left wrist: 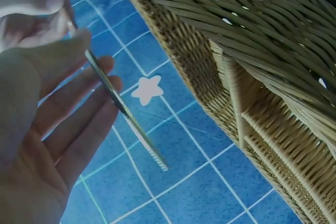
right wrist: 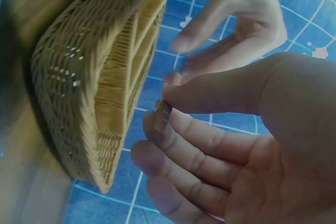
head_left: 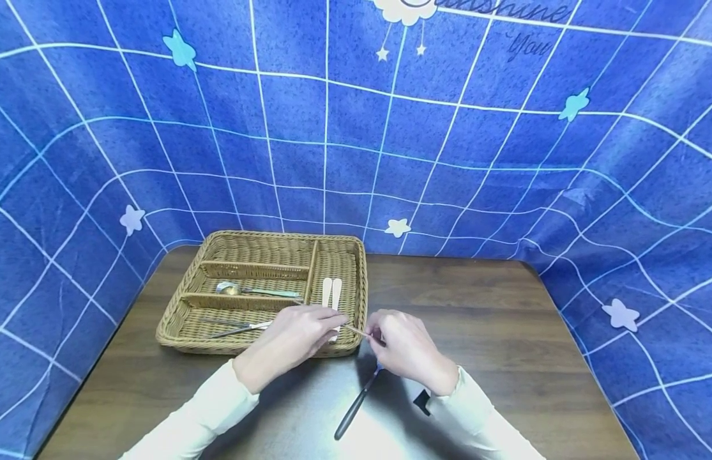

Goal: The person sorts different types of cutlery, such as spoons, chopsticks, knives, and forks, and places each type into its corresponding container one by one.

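Note:
Between both hands, over the right front of the wicker basket (head_left: 360, 275), is a thin stick (head_left: 356, 329). One end looks metallic and ridged (left wrist: 149, 148) in the left wrist view; the other is brown (right wrist: 160, 121) in the right wrist view. My left hand (head_left: 301, 335) pinches it between thumb and fingers. My right hand (head_left: 404, 342) pinches the brown end between thumb and fingertips, just right of the basket rim. Two white-handled pieces (head_left: 327, 291) lie in the right compartment, partly behind the left hand.
In the basket's middle compartment lies a spoon (head_left: 230, 290) with a pale green handle. Thin dark utensils (head_left: 235, 331) lie in the front one. A black-handled utensil (head_left: 356, 409) rests on the wooden table (head_left: 447, 287) below the right hand. A blue cloth (head_left: 356, 140) hangs behind.

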### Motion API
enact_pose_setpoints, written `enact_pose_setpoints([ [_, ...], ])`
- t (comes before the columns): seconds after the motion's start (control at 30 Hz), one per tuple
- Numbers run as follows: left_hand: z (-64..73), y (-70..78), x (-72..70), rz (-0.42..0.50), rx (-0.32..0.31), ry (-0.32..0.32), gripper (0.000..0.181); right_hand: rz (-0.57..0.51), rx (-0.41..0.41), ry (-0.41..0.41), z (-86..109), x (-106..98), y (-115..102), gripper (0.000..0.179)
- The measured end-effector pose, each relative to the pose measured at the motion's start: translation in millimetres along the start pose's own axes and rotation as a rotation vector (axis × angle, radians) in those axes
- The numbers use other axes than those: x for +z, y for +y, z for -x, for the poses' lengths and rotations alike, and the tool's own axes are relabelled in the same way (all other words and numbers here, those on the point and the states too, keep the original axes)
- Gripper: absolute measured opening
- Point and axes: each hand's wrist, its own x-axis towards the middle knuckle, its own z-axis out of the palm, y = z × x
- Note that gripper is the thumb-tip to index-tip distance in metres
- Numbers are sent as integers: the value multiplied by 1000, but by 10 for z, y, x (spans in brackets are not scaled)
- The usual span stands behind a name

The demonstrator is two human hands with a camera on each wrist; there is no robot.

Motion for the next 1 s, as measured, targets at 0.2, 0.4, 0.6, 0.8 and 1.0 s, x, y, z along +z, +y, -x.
enact_pose_setpoints([
  [0.2, 9, -21, 23, -57, 3, -49, 34, -24, -4, -17, -10, 4, -29, 7],
  [0.4, 77, -105, 17, -25, -29, -37, 43, -160, 42, 17, -60, 66, 62, 12],
  [0.6, 262, -355, -110, 28, -152, -26, 26, -253, 206, 107, -167, 314, 370, 31],
  [0.8, 570, -668, -258, 16, -334, -71, 17, -307, 270, 51, -132, 603, 471, 62],
  [1.0, 874, -1013, -392, 34, -463, -172, 15, -343, 264, 48, -164, 699, 377, 66],
])
